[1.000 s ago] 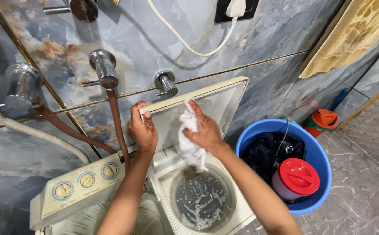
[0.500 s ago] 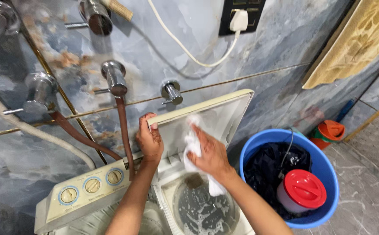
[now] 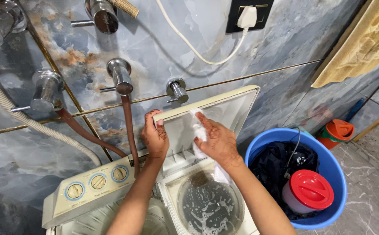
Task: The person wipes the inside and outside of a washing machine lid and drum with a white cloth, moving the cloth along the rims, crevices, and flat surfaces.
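**Hands at the raised washer lid**

Left hand (image 3: 155,137) grips the upper left corner of the raised lid (image 3: 224,109), fingers curled over its top edge, thumb on the near face. Lid stands tilted back toward the tiled wall (image 3: 259,56), inner side facing the camera.

Right hand (image 3: 217,141) lies pressed flat against the lid's inner face, fingers close together, with a white cloth (image 3: 198,130) trapped between palm and lid. Cloth shows above the fingers near the lid's top edge and hangs out again below the wrist, its lower end dangling over the tub (image 3: 209,206). Whether the thumb pinches the cloth cannot be told.

Tub sits directly below both hands, round, holding foamy water. Washing machine (image 3: 63,209) is a cream twin-tub type; its control panel with three dials (image 3: 98,182) lies left of the left forearm.

Wall behind carries several chrome taps (image 3: 119,76); a brown hose (image 3: 128,126) drops from one, passing just beside the left hand. A ribbed grey hose (image 3: 19,117) curves further left. White plug and cord (image 3: 247,17) sit above.

Right of the machine: a blue bucket (image 3: 263,143) with dark clothing (image 3: 276,165) and a red-lidded container (image 3: 307,191) inside. An orange-topped bottle (image 3: 337,130) stands on the floor behind it.
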